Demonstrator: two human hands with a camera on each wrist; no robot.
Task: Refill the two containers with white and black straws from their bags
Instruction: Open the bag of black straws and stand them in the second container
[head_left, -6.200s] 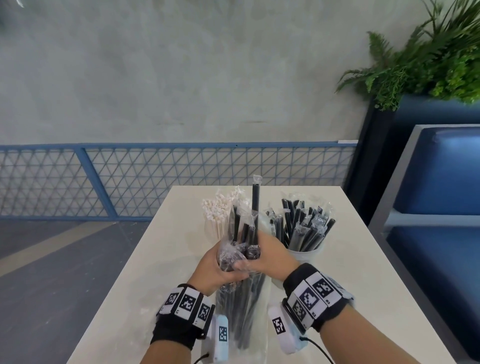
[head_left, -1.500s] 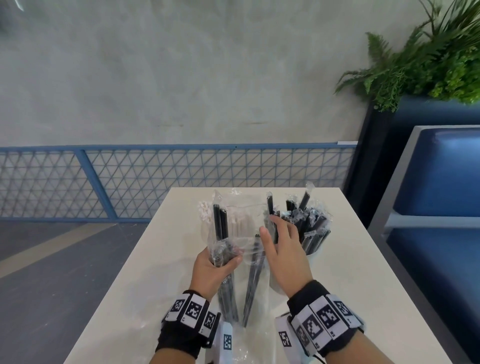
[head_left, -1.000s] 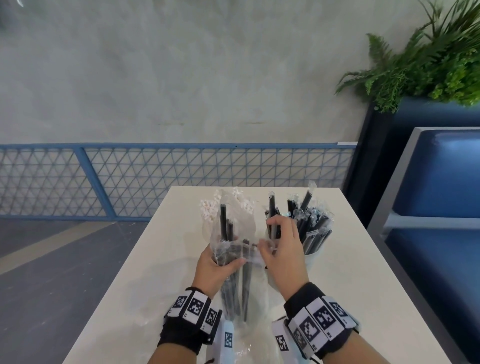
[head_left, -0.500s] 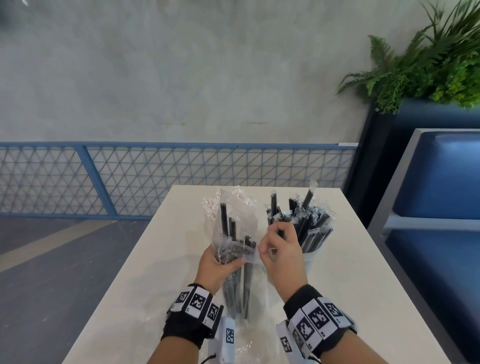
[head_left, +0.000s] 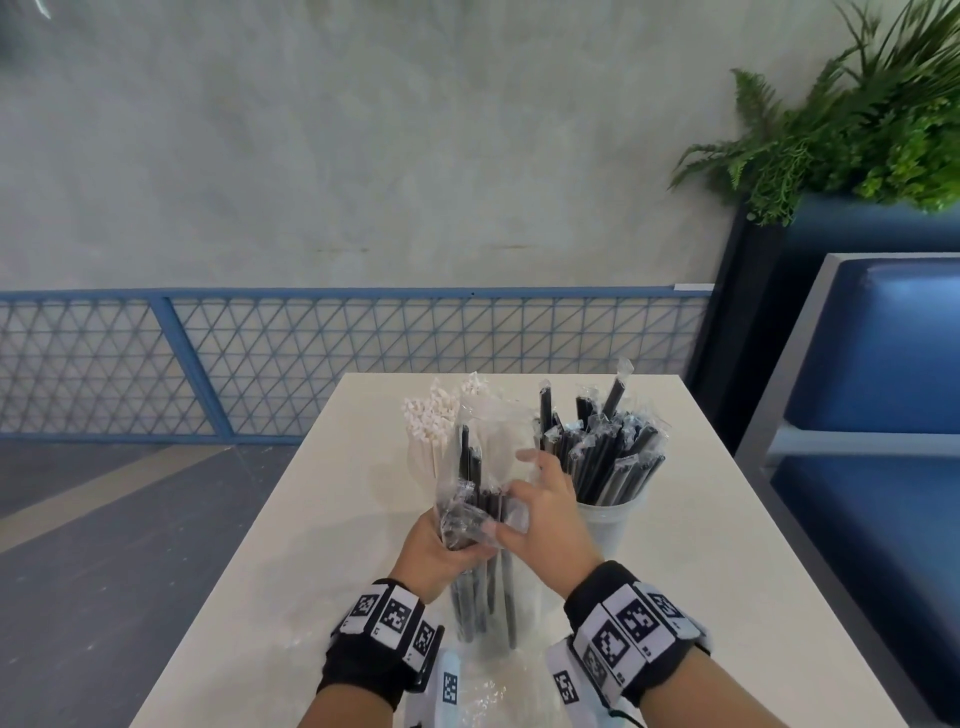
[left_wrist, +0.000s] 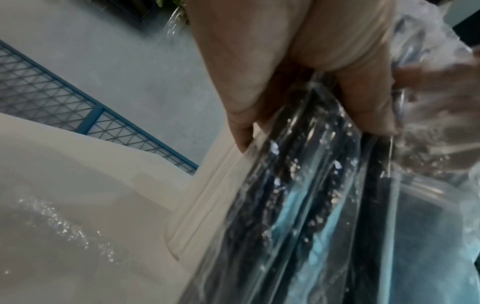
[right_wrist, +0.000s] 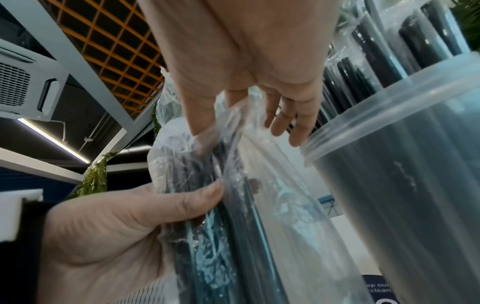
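Note:
A clear bag of black straws (head_left: 483, 587) stands upright on the table between my hands. My left hand (head_left: 441, 551) grips it around the middle, squeezing the straws inside (left_wrist: 311, 205). My right hand (head_left: 540, 509) pinches the bag's loose film (right_wrist: 233, 127) between thumb and forefinger, with the other fingers spread. To the right stands a clear cup (head_left: 608, 525) packed with wrapped black straws (head_left: 602, 452). White straws (head_left: 431, 426) stand in a container behind the bag; the container itself is mostly hidden.
Crumpled clear plastic (head_left: 483, 696) lies at the table's near edge between my wrists. The white table (head_left: 311, 545) drops off on the left to the floor. A blue bench (head_left: 872, 467) runs along the right, and a mesh railing (head_left: 311, 364) stands behind.
My right hand has drawn back from the black straw cup to the bag and taken hold of its film. The left hand has kept its grip on the bag throughout.

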